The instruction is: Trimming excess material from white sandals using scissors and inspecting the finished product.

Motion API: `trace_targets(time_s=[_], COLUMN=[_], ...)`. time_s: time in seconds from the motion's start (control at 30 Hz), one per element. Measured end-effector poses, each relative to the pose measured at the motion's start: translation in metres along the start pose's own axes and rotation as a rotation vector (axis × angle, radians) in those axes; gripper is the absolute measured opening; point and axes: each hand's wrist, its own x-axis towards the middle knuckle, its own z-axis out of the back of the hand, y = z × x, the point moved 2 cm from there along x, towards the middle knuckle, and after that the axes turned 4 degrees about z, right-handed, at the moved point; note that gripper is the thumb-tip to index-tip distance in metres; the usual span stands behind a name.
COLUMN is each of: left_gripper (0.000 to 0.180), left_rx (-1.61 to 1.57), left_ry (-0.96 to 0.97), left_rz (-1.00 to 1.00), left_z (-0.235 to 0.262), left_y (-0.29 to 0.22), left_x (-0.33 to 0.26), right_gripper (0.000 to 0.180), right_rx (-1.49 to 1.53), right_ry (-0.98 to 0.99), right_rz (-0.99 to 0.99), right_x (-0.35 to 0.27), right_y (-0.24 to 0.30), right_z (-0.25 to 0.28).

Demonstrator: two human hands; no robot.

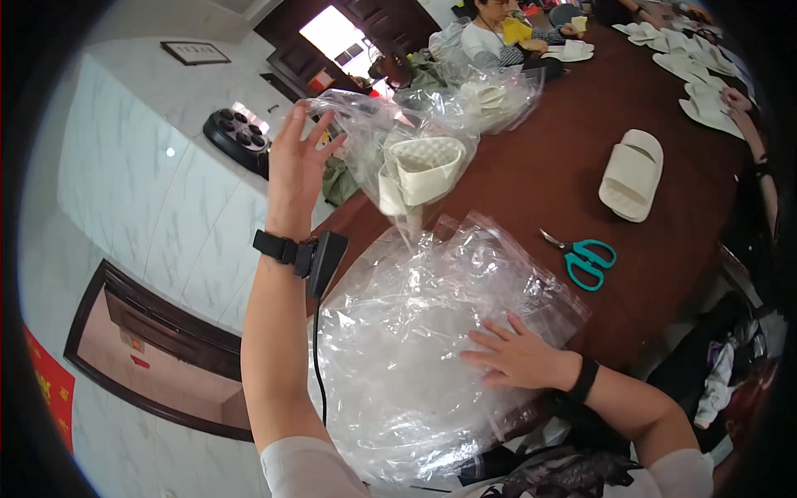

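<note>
My left hand (303,158) is raised at the far left of the table, its fingers spread beside the upper edge of a clear plastic bag (357,137). A pair of cream slippers (427,170) with a quilted pattern lies inside that bag. Flat on a wide pile of clear plastic bags (398,349) rests my right hand (519,355), palm down with fingers apart. To the right of the pile, scissors with teal handles (591,259) lie with their blades a little apart. Farther right is a single cream slipper (633,176).
Another bagged pair of slippers (494,98) sits farther back on the brown table (540,183). Across the table a person (498,41) is seated near more slippers (569,51). Another person's hand (737,101) touches a slipper at the right, beside several others (689,62).
</note>
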Motion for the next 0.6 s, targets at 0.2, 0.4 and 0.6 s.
trace_targets(time_s=[0.2, 0.4, 0.6], left_gripper=[0.034, 0.030, 0.058], left_rx=[-0.216, 0.195, 0.535], left_ry=[0.053, -0.240, -0.266], left_rz=[0.013, 0.221, 0.611], left_z=[0.002, 0.084, 0.080], left_y=[-0.045, -0.013, 0.068], left_x=[-0.037, -0.120, -0.230], right_gripper=[0.062, 0.055, 0.047], right_rx=[-0.021, 0.250, 0.378], right_ry=[-0.025, -0.055, 0.338], right_rz=[-0.008, -0.246, -0.386], right_x=[0.000, 0.010, 0.007], right_y=[-0.004, -0.009, 0.007], right_z=[-0.006, 0.008, 0.039])
